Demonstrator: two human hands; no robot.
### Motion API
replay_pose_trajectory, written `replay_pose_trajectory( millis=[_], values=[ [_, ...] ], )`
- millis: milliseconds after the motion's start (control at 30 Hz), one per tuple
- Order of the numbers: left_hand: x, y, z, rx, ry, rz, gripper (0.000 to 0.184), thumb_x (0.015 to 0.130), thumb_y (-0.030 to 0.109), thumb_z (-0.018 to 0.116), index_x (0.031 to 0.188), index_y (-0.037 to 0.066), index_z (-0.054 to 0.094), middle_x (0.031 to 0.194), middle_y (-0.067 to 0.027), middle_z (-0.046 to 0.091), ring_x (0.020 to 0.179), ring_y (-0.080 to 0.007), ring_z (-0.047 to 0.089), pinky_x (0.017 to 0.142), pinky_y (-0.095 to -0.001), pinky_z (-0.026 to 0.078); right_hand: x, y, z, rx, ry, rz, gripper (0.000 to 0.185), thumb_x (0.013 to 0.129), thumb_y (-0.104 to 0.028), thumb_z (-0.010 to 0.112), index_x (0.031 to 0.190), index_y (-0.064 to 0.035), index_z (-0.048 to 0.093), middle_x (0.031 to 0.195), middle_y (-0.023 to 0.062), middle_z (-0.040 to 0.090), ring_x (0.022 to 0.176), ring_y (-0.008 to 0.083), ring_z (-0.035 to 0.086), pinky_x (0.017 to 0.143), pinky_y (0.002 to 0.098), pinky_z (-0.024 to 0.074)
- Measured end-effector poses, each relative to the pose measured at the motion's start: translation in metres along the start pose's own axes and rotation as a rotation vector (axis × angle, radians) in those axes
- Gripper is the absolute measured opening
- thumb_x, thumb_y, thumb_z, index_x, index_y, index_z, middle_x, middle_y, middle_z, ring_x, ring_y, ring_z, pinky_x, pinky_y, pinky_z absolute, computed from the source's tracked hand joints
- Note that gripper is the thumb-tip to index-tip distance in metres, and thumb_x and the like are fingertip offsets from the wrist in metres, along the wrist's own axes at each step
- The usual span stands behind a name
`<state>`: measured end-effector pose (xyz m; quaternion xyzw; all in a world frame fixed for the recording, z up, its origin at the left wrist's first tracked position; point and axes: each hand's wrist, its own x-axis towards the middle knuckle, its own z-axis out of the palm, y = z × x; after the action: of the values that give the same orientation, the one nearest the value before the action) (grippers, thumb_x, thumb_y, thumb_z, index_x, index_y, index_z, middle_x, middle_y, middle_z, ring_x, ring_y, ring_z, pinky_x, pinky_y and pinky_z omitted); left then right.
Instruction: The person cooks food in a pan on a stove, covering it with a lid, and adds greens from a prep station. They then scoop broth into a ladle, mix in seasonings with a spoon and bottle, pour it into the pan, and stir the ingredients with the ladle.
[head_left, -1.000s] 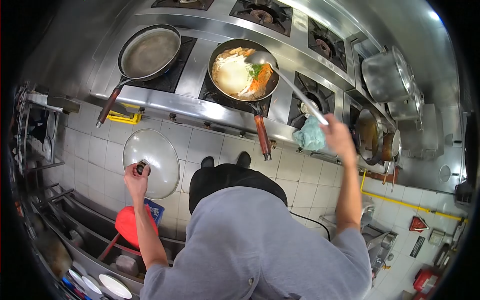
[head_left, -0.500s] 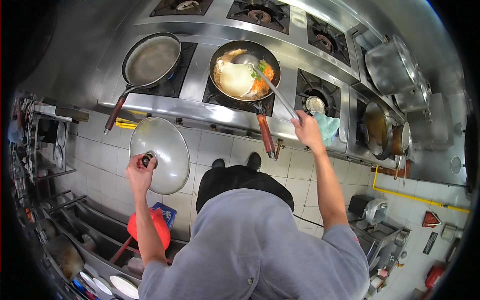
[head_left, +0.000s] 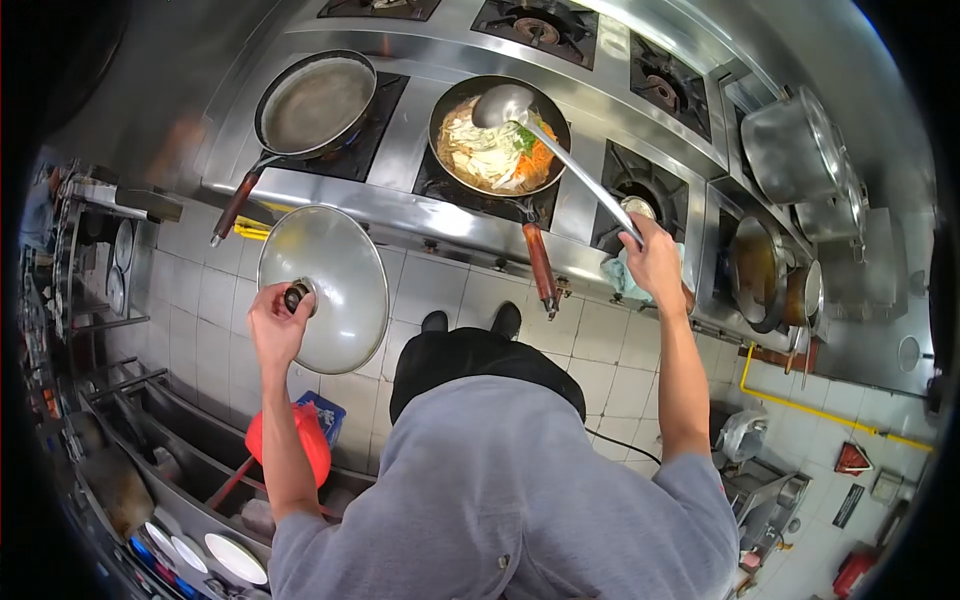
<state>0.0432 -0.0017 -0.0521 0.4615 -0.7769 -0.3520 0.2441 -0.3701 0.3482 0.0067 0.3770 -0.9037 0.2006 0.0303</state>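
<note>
My left hand [head_left: 277, 322] grips the dark knob of a glass lid [head_left: 345, 300], which hangs tilted over the floor in front of the stove. In my right hand [head_left: 652, 255] is the long handle of a metal ladle [head_left: 503, 104]. The ladle's bowl is over the top of the food in a frying pan [head_left: 562, 110]. A pale, creamy layer [head_left: 480, 142] spreads over noodle-like strands, with shredded orange vegetable [head_left: 537, 160] and chopped greens at the right. This pan's wooden handle [head_left: 540, 265] points toward me. A green cloth [head_left: 625, 278] hangs beneath my right hand, at the stove's front edge.
A second frying pan [head_left: 318, 104] holding cloudy liquid sits on the left burner. Large metal pots [head_left: 790, 150] stand at the right, near a pan of brownish liquid [head_left: 752, 260]. Behind me on the left are a red container [head_left: 300, 440] and white plates [head_left: 235, 557].
The ladle has lifted and turned, its bowl now higher in the pan; my right hand shifted right. The smooth pale mass has spread flatter over the food. The lid stays in my left hand.
</note>
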Motion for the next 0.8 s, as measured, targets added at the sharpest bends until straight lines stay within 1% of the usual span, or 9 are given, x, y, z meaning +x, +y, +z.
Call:
replay_pose_trajectory(
  millis=[33,133,167,267,300,433,533,667,800],
  values=[
    [0.000,0.001,0.000,-0.008,-0.006,-0.012,0.031,0.072,0.013,0.080,0.091,-0.006,0.065,0.073,-0.0057,0.061,0.061,-0.0094,0.051,0.056,-0.0254,0.044,-0.003,-0.002,-0.002,-0.028,-0.077,0.075,0.032,0.082,-0.015,0.068,0.113,-0.0066,0.062,0.100,0.0168,0.066,0.086,0.0391,0.064,0.072,0.0466,0.0495],
    [0.007,0.006,0.005,-0.019,-0.039,-0.007,0.031,0.072,0.012,0.080,0.091,-0.006,0.065,0.073,-0.0057,0.060,0.061,-0.0093,0.051,0.056,-0.0255,0.045,-0.008,-0.005,-0.001,-0.108,-0.087,0.032,0.032,0.083,-0.018,0.068,0.112,-0.0052,0.063,0.100,0.0184,0.066,0.085,0.0401,0.063,0.071,0.0448,0.0493],
    [0.008,0.007,0.006,-0.010,-0.043,0.003,0.030,0.072,0.012,0.080,0.091,-0.006,0.065,0.073,-0.0055,0.060,0.062,-0.0091,0.051,0.056,-0.0253,0.044,-0.012,-0.008,-0.005,-0.069,-0.026,0.004,0.026,0.086,-0.017,0.065,0.108,-0.0032,0.063,0.087,0.0191,0.065,0.071,0.0374,0.061,0.065,0.0425,0.0467],
    [0.010,0.011,0.007,-0.064,-0.046,0.010,0.028,0.073,0.009,0.079,0.091,-0.006,0.064,0.073,-0.0047,0.060,0.062,-0.0082,0.051,0.056,-0.0241,0.044,-0.024,-0.023,-0.038,0.147,-0.284,0.202,0.022,0.089,-0.016,0.062,0.105,-0.0003,0.063,0.073,0.0188,0.058,0.061,0.0296,0.054,0.060,0.0385,0.0430],
    [0.011,0.014,0.008,-0.099,-0.046,0.011,0.028,0.073,0.008,0.079,0.092,-0.006,0.064,0.073,-0.0044,0.060,0.062,-0.0078,0.051,0.056,-0.0236,0.044,-0.033,-0.020,-0.037,0.237,-0.321,0.216,0.020,0.092,-0.015,0.060,0.102,0.0021,0.062,0.064,0.0165,0.050,0.057,0.0233,0.045,0.057,0.0366,0.0393],
    [0.017,0.027,0.008,-0.070,-0.062,0.012,0.026,0.074,0.006,0.078,0.092,-0.006,0.064,0.075,-0.0038,0.061,0.062,-0.0066,0.050,0.056,-0.0220,0.043,-0.062,-0.006,-0.003,0.225,-0.409,0.258,0.021,0.093,-0.015,0.058,0.102,0.0029,0.061,0.064,0.0151,0.050,0.058,0.0202,0.045,0.056,0.0375,0.0387],
    [0.023,0.032,0.006,-0.064,-0.066,0.029,0.027,0.074,0.006,0.078,0.092,-0.006,0.064,0.074,-0.0038,0.060,0.062,-0.0065,0.049,0.055,-0.0221,0.043,-0.069,-0.014,-0.015,0.279,-0.375,0.330,0.023,0.091,-0.018,0.059,0.104,0.0017,0.063,0.066,0.0218,0.055,0.059,0.0328,0.054,0.061,0.0417,0.0428],
    [0.035,0.040,0.009,-0.056,-0.069,0.062,0.027,0.074,0.008,0.079,0.091,-0.007,0.065,0.072,-0.0033,0.059,0.061,-0.0067,0.048,0.055,-0.0226,0.042,-0.074,-0.018,-0.043,0.238,-0.339,0.357,0.023,0.091,-0.017,0.059,0.104,0.0013,0.063,0.066,0.0210,0.056,0.060,0.0325,0.055,0.061,0.0412,0.0428],
    [0.046,0.070,0.009,0.009,-0.072,0.112,0.027,0.073,0.009,0.079,0.090,-0.007,0.065,0.069,-0.0021,0.058,0.060,-0.0066,0.047,0.054,-0.0228,0.042,-0.074,-0.014,-0.029,0.194,-0.353,0.305,0.021,0.090,-0.017,0.060,0.098,0.0023,0.063,0.064,0.0192,0.055,0.059,0.0299,0.053,0.060,0.0400,0.0424]
  ],
)
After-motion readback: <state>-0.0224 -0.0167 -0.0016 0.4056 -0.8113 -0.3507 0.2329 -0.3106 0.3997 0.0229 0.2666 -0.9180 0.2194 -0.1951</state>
